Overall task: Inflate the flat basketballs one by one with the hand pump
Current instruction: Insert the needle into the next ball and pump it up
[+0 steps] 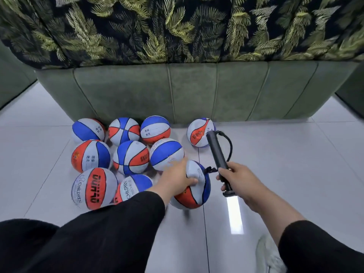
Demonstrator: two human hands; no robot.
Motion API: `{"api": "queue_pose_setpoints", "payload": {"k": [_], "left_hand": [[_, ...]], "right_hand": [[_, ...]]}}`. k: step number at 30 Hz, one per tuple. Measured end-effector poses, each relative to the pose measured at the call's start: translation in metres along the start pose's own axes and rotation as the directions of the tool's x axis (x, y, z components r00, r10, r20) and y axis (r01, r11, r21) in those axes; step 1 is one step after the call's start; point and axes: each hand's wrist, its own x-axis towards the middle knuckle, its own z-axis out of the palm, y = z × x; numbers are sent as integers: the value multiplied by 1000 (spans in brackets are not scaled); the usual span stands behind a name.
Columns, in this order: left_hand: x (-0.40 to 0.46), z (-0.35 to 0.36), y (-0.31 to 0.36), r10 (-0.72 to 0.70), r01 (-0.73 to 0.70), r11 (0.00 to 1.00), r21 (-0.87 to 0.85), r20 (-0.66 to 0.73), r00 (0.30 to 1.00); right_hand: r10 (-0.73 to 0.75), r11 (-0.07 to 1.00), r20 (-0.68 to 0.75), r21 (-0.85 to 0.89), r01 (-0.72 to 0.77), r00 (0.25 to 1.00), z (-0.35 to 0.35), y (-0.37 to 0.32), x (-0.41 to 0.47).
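Black sleeves nearest; L hand (pixel 178 179) grips basketball (pixel 194 191), R hand (pixel 239 179) clamped on pump (pixel 217 154); hose (pixel 228 143) joins them.

Basketballs (pixel 126 152) cluster before the sofa (pixel 197 91); pump (pixel 218 158) seemingly right of them.

Head view looks down, close above floor (pixel 295 154).

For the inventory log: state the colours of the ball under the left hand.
The basketball is white, blue and orange-red with black seams, per the head view.
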Motion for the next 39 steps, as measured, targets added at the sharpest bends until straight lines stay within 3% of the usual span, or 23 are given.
{"api": "queue_pose_setpoints", "payload": {"k": [9, 15, 17, 19, 21, 22, 24, 27, 29, 31, 33, 35, 37, 39], "left_hand": [[16, 58, -32, -78, 73, 994, 79, 66, 995], [32, 68, -50, -195, 183, 977, 111, 109, 975], [33, 65, -49, -224, 219, 964, 152, 18, 974], [29, 53, -39, -198, 221, 964, 148, -158, 967], [23, 40, -26, -187, 189, 982, -25, -318, 930], [20, 36, -20, -236, 184, 966, -183, -324, 916], [13, 31, -6, -347, 225, 827, -516, -152, 925], [3, 33, 13, -367, 277, 547, -790, 71, 927], [-2, 34, 24, -365, 265, 357, -896, 127, 922], [-4, 33, 29, -377, 202, 236, -951, 102, 921], [-6, 32, 33, -428, 147, 184, -972, 56, 902], [-9, 31, 36, -502, 108, 110, -988, 38, 864], [-12, 28, 40, -528, 59, 43, -997, 27, 849], [-13, 28, 44, -529, 46, 47, -998, 14, 849]], "right_hand": [[94, 994, -166, 66, -84, 982, -2, 47, 11], [125, 990, -125, 80, -116, 984, 8, 41, 35], [118, 992, -120, 61, -111, 986, 13, 40, 41], [112, 993, -146, 51, -105, 983, 16, 39, 46], [113, 993, -187, 63, -103, 976, 19, 36, 50], [117, 992, -202, 74, -104, 972, 20, 33, 51], [120, 991, -206, 81, -105, 971, 24, 29, 51], [97, 995, -175, 25, -94, 980, 35, 25, 45], [68, 996, -159, -47, -76, 985, 44, 28, 41], [46, 993, -158, -98, -62, 986, 53, 30, 35], [50, 998, -174, -34, -57, 983, 58, 37, 28], [132, 981, -203, 166, -99, 970, 58, 46, 19], [247, 901, -140, 398, -174, 959, 59, 53, 6], [276, 865, -43, 447, -229, 960, 62, 57, -8]]}}
